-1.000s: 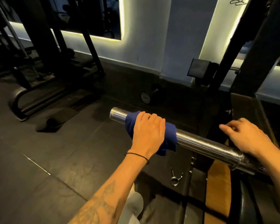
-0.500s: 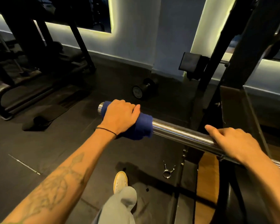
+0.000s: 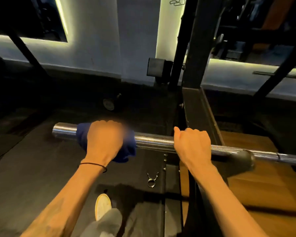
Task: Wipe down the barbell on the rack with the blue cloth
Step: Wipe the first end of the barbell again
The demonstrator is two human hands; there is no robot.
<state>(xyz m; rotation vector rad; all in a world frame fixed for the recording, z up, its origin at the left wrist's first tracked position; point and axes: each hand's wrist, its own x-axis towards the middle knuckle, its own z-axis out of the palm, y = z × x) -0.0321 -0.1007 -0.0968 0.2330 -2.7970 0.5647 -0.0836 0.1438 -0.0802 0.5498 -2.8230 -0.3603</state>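
Two hands work the long chrome steel barbell [image 3: 154, 141] on the black rack [image 3: 195, 69]: left hand [image 3: 103, 142] fingers wrap the blue cloth [image 3: 126, 151] near the bar's left end; right hand [image 3: 192, 144] fingers grip bare steel. Squeeze fully, sliding steadily.

Bare forearms, one thin wristband, grey trousers, a pale shoe

Both arms are bare, with no sleeves in view. The left hand [image 3: 104, 142] has a thin black band [image 3: 94, 164] looped round the wrist just behind it; the right hand [image 3: 193, 144] wears nothing at the wrist. Below the band, a grey trouser leg [image 3: 108, 223] shows, and just above its hem a shoe [image 3: 102, 205] with a pale yellowish toe.
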